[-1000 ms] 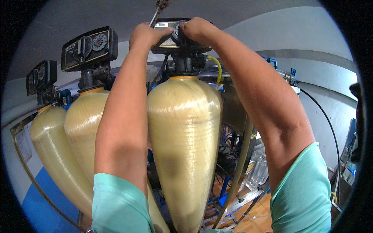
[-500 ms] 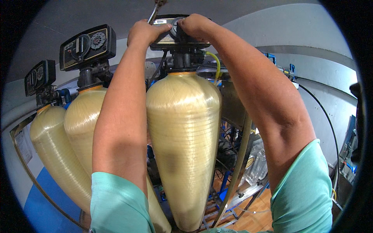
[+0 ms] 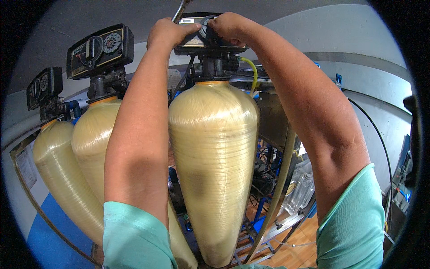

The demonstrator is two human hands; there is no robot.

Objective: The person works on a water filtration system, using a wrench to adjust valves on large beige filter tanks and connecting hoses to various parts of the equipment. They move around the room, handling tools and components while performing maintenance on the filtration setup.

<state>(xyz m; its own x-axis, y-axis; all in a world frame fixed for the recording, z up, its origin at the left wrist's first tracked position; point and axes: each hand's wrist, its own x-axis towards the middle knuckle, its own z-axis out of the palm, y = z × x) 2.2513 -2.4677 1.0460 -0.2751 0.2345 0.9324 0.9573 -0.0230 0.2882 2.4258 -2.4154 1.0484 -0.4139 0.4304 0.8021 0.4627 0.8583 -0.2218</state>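
Both hands up on the black control head [image 3: 201,42] atop the nearest yellow tank [image 3: 214,166]: left hand [image 3: 168,33] grips its left edge; right hand [image 3: 228,24] pinches, it seems, the dial [image 3: 207,23].

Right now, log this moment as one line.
left hand: gripping control valve head | right hand: on its dial | nearest fibreglass tank: upright

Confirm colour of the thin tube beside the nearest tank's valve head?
Yellow-green tube, clearest in the head view.

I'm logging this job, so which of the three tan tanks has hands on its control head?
The rightmost, nearest tank: both hands grip its black control head.
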